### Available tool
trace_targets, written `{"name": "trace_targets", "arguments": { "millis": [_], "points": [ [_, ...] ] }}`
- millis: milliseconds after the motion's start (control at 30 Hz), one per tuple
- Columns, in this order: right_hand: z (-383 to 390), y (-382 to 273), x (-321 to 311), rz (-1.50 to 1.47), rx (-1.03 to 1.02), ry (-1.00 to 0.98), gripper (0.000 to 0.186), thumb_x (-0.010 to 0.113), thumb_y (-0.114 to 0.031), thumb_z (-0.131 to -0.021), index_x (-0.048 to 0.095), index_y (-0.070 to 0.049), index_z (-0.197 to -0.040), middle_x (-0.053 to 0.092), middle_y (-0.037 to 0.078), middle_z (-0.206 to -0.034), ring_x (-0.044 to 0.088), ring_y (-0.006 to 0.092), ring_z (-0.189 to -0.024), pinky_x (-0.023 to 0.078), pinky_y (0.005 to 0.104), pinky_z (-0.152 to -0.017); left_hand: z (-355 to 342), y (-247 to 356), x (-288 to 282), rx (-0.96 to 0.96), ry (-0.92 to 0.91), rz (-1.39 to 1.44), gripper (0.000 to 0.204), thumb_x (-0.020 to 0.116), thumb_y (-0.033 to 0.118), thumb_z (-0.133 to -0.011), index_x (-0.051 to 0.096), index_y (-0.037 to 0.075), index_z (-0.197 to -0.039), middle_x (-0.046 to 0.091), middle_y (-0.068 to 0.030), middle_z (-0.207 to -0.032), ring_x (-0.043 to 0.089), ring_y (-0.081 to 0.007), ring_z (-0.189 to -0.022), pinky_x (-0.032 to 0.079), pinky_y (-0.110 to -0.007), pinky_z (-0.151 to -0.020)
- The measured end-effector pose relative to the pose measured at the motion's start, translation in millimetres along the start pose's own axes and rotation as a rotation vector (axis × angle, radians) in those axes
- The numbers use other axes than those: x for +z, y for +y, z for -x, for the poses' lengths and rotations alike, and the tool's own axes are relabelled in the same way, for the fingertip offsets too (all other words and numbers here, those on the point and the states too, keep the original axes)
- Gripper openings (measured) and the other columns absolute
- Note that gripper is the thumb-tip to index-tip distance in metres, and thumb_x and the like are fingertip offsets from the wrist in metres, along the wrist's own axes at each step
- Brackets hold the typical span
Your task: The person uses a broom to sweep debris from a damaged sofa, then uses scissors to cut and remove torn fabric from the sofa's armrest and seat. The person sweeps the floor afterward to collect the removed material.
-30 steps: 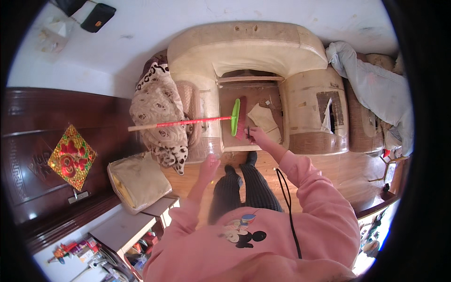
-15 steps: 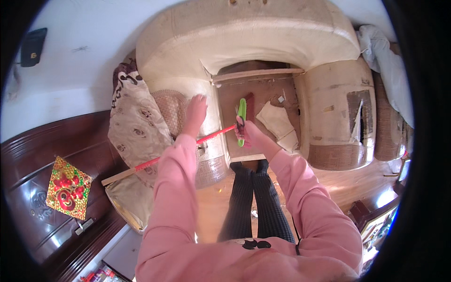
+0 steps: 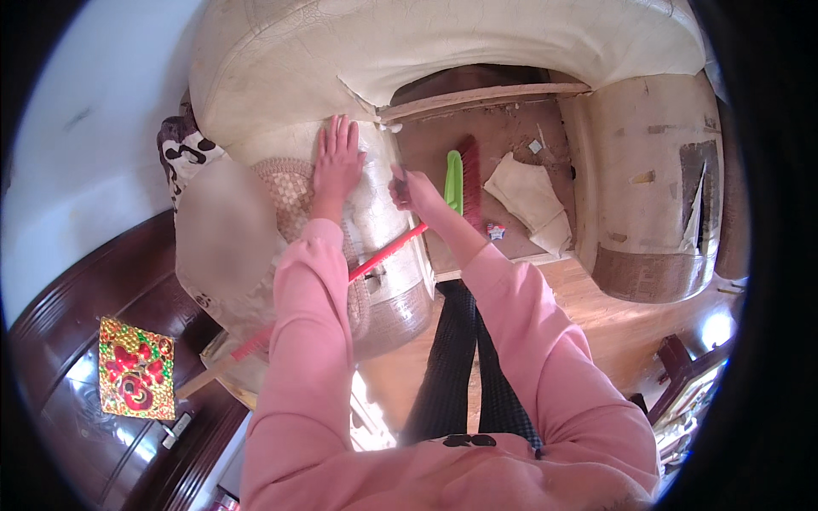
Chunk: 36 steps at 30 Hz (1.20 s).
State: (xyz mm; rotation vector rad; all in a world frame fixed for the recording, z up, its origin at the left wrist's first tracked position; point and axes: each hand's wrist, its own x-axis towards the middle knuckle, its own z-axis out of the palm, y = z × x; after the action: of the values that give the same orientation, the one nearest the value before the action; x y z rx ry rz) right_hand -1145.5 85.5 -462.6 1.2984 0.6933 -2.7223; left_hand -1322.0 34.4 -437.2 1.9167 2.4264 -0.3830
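Landmark = broom [image 3: 454,179], green head in the sofa's open seat frame, bristles on its right side. Left hand [image 3: 338,163]: flat on the sofa arm [image 3: 377,223], left of the broom head, grasping nothing, fingers straight. Right hand [image 3: 415,191]: just left of the broom head, fingers curled round a small dark tool [image 3: 405,181]; mostly covered by the fingers, kind can't be made out. Can't tell if it touches the sofa arm.

Broom handle runs down-left; left forearm hides its middle, right forearm covers part near the head. Woven mat [image 3: 288,192] left of broom head, partly behind left hand and forearm. Blanket [image 3: 223,230] farther left, smeared, pattern mostly lost. Cream scrap [image 3: 530,201] right of broom head. Sofa back [image 3: 443,43] beyond the broom, top cut off.
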Motion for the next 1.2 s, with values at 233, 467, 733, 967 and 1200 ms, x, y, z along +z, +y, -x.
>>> {"name": "trace_targets", "arguments": {
  "millis": [233,467,733,967,1200],
  "points": [
    [-53,-31,42,0.015,-0.008,0.101,0.048,0.056,-0.054,-0.083,0.054,-0.008,-0.069,0.053,0.001,-0.060,0.049,0.0119,-0.048,0.041,0.0256,-0.047,-2,-1,8,0.003,-0.013,-0.061,0.062,0.047,0.031,-0.086,0.028,0.000,-0.137,0.023,-0.0129,-0.145,0.015,-0.0287,-0.137,0.016,-0.046,-0.111],
    [-87,-26,53,-0.261,0.034,0.178,0.049,0.053,-0.048,-0.085,0.051,-0.004,-0.062,0.051,0.006,-0.053,0.045,0.0154,-0.036,0.034,0.0275,-0.033,-6,0,12,0.009,0.027,-0.066,0.063,0.046,0.027,-0.082,0.029,-0.001,-0.136,0.025,-0.0145,-0.142,0.016,-0.0307,-0.137,0.015,-0.046,-0.112],
    [-91,-28,49,-0.368,0.067,0.121,0.051,0.048,-0.053,-0.086,0.049,-0.007,-0.066,0.050,0.004,-0.056,0.045,0.0140,-0.042,0.034,0.0243,-0.038,-8,0,16,0.009,0.016,-0.059,0.061,0.042,0.028,-0.086,0.028,-0.001,-0.137,0.025,-0.0152,-0.142,0.015,-0.0310,-0.137,0.014,-0.046,-0.112],
    [-84,-40,48,-0.492,0.101,0.033,0.054,0.044,-0.056,-0.087,0.047,-0.007,-0.065,0.047,0.005,-0.057,0.042,0.0137,-0.044,0.033,0.0236,-0.039,-6,0,17,0.016,0.000,-0.049,0.062,0.043,0.029,-0.086,0.027,0.000,-0.137,0.023,-0.0153,-0.144,0.013,-0.0323,-0.137,0.012,-0.046,-0.112],
    [-77,-45,62,-0.456,0.042,0.146,0.054,0.045,-0.054,-0.087,0.049,-0.006,-0.064,0.049,0.005,-0.057,0.044,0.0147,-0.044,0.035,0.0248,-0.040,-4,0,16,0.026,-0.021,-0.081,0.063,0.044,0.030,-0.085,0.026,0.000,-0.137,0.021,-0.0144,-0.144,0.011,-0.0326,-0.137,0.011,-0.047,-0.112]
  ]
}}
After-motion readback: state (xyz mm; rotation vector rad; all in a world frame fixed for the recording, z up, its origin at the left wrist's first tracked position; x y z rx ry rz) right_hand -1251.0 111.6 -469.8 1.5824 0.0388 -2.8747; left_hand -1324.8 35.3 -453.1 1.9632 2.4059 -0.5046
